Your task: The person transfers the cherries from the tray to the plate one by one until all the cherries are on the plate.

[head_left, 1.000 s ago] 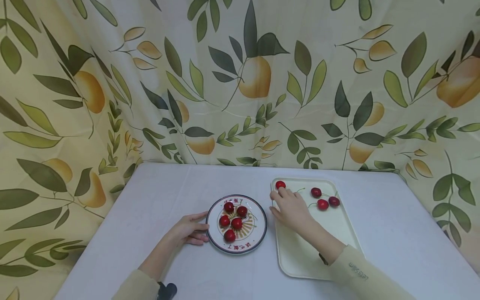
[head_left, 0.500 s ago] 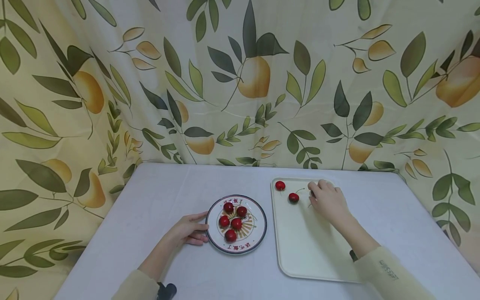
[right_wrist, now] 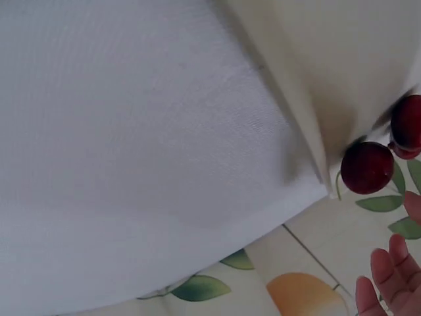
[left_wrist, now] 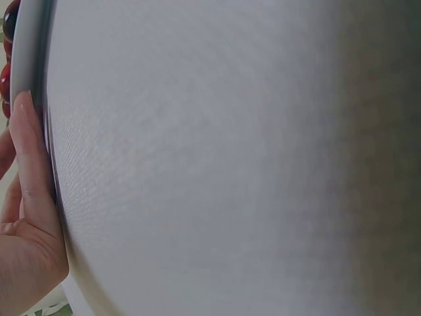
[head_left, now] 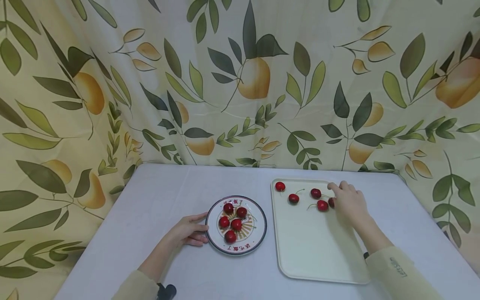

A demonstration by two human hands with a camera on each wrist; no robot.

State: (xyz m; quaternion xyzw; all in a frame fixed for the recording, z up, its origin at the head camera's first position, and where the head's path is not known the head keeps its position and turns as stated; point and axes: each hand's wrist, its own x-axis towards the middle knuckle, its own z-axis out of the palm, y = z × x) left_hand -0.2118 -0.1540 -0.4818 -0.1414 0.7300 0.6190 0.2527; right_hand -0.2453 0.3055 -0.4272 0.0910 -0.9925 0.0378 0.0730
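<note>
My left hand [head_left: 189, 230] touches the left rim of a round white plate [head_left: 258, 241] with a dark edge, its fingers fairly straight. Several red cherries [head_left: 236, 224] lie on that plate. In the left wrist view a finger [left_wrist: 34, 158] lies along the plate's side. My right hand [head_left: 350, 203] is above the far right of a cream tray [head_left: 318, 254], beside a dark cherry [head_left: 331, 202] it partly covers. In the right wrist view its fingertips [right_wrist: 383, 266] are spread, apart from the nearest cherry [right_wrist: 367, 168]. Other cherries [head_left: 322, 206] with stems sit at the tray's far end.
A white cloth covers the table [head_left: 157, 196]. Behind it hangs a curtain [head_left: 225, 83] printed with leaves and fruit. The tray stands right of the plate, with a narrow gap between them.
My right hand has moved rightward along the tray's far end. A cherry now lies near the one at the tray's left corner. My left hand and the plate have stayed put.
</note>
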